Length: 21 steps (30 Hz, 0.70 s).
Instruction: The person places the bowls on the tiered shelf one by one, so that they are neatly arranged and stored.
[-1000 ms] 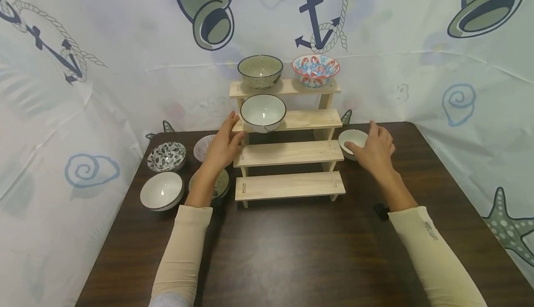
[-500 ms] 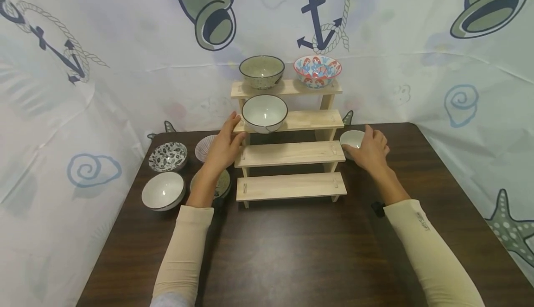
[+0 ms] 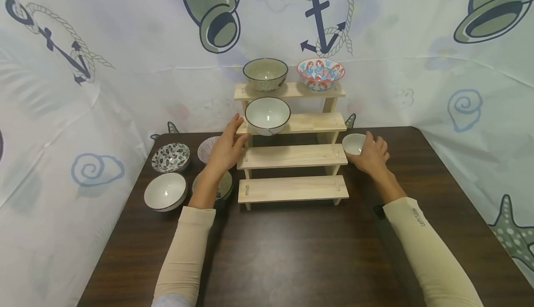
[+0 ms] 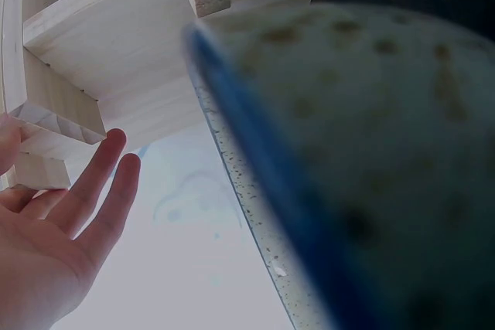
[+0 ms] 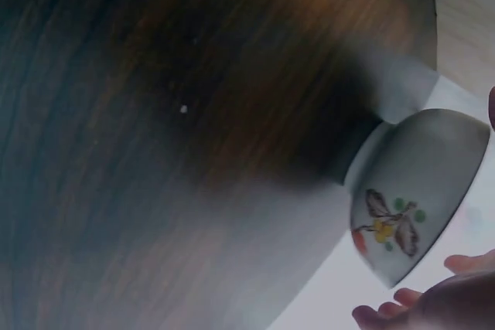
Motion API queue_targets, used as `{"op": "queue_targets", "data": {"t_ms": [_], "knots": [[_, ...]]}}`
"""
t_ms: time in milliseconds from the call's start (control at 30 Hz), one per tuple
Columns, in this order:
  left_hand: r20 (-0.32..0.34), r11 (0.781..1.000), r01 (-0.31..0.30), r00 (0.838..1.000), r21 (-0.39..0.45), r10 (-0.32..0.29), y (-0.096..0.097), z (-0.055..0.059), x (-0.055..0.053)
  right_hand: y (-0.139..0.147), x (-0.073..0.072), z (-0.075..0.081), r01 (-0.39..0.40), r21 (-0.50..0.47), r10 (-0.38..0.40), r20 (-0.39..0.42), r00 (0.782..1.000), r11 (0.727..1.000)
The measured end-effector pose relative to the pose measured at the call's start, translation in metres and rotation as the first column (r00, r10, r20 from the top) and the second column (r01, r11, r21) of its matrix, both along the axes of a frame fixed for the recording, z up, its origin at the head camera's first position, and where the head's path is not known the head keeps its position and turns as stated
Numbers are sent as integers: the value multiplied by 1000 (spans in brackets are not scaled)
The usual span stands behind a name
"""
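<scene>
A small white bowl (image 3: 352,143) stands on the table right of the wooden stand (image 3: 292,157); its outside bears a fruit-and-leaf motif in the right wrist view. My right hand (image 3: 370,155) spreads over its right side, thumb near the rim and fingers reaching past it. My left hand (image 3: 225,151) lies at the left end of the stand's second board from the top, fingertips at the wood. Two fingers (image 4: 108,191) extend straight in the left wrist view. Beside that hand a white dark-rimmed bowl (image 3: 268,114) sits on the same board.
On the top board are a green-grey bowl (image 3: 265,73) and a red-and-blue patterned bowl (image 3: 320,73). Left on the table (image 3: 283,251) are a black-and-white patterned bowl (image 3: 170,156), a white bowl (image 3: 165,191), a striped bowl (image 3: 205,149) and a speckled bowl (image 3: 225,185), partly behind my left arm.
My right hand has moved left and closer around the small white bowl. The left hand keeps its place at the stand. The head view has shifted slightly.
</scene>
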<state>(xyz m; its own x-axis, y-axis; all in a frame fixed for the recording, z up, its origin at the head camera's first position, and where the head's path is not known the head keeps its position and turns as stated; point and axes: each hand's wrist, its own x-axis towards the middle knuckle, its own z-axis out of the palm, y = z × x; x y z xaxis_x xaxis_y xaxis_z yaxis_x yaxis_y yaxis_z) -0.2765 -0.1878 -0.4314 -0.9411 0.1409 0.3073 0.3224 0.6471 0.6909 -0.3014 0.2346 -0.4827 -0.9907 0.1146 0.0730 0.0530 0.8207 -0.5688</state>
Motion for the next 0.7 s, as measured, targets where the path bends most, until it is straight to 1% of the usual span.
{"op": "queue_targets", "data": {"t_ms": [100, 233, 333, 467, 600, 700], "knots": [[2, 1000, 1, 1000, 2, -1, 0, 0, 0, 2, -3, -5, 9, -9, -9, 28, 1000, 1000], [21, 1000, -4, 1000, 6, 4, -2, -1, 1, 2, -5, -11, -2, -50, 4, 41, 999, 999], [29, 1000, -14, 999, 5, 13, -3, -2, 2, 1, -5, -14, -23, -77, 25, 31, 999, 997], [12, 1000, -3, 1000, 6, 3, -2, -2, 0, 1, -4, -12, -21, -100, 21, 0, 1000, 995], [8, 1000, 9, 1000, 10, -9, -1, -1, 0, 4, -1, -11, -22, -120, 21, -13, 1000, 993], [7, 1000, 3, 1000, 4, -3, 0, 0, 1, 6, 2, -11, -19, -123, 16, -26, 1000, 992]]}}
